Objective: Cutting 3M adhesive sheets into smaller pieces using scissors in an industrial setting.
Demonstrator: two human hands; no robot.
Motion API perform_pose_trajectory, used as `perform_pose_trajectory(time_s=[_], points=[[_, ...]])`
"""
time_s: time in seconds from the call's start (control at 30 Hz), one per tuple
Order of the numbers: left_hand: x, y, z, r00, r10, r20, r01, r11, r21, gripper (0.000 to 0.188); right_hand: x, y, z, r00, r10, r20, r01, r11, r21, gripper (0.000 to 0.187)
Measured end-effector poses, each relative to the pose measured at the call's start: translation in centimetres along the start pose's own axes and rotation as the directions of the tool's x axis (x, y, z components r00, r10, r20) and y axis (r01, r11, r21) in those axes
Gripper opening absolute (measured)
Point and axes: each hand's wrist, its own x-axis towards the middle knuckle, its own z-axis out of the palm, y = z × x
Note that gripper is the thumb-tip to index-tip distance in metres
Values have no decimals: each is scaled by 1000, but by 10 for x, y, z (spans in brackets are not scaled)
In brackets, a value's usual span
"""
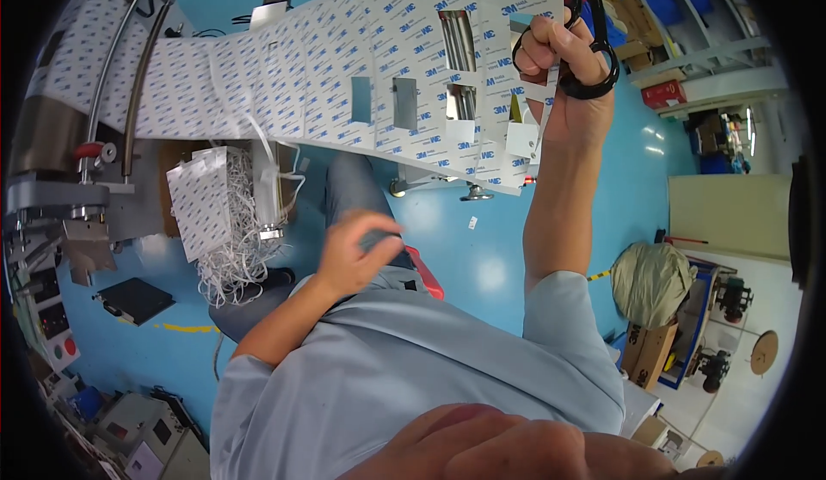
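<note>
A wide white sheet (331, 54) with repeated blue print and several rectangular cutouts stretches from the machine on the left to my right hand. My right hand (568, 54) is closed around black-handled scissors (589, 84), at the sheet's right end. Its fingers overlap the sheet's edge; whether they also pinch it I cannot tell. The scissors' pivot is at the top, and their blade tips are cut off by the picture. My left hand (357, 252), slightly blurred, hovers in front of my waist below the sheet. Its fingers are curved, with thumb and forefinger apart, and nothing shows in it.
Metal rollers and rods of a machine (107, 76) stand at the left. Beneath the sheet, a heap of thin white strips (232, 269) lies beside a printed white piece (200, 200). A black flat case (133, 299) rests on the blue floor. Shelving (723, 58) stands at the right.
</note>
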Motion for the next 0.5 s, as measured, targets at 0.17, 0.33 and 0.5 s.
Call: perform_pose_trajectory(time_s=[0.17,0.33,0.5], points=[[64,-22,33,941,45,335,335,11,-942,73,-10,-7,16,997,7,75,-21,981,195,18],[102,-4,25,977,-61,204,198,-93,-976,40,-9,-7,3,996,7,94,-22,988,154,17],[94,20,5,987,-158,8,45,232,-972,37,-18,-6,-8,981,-81,-174,38,970,-239,19]])
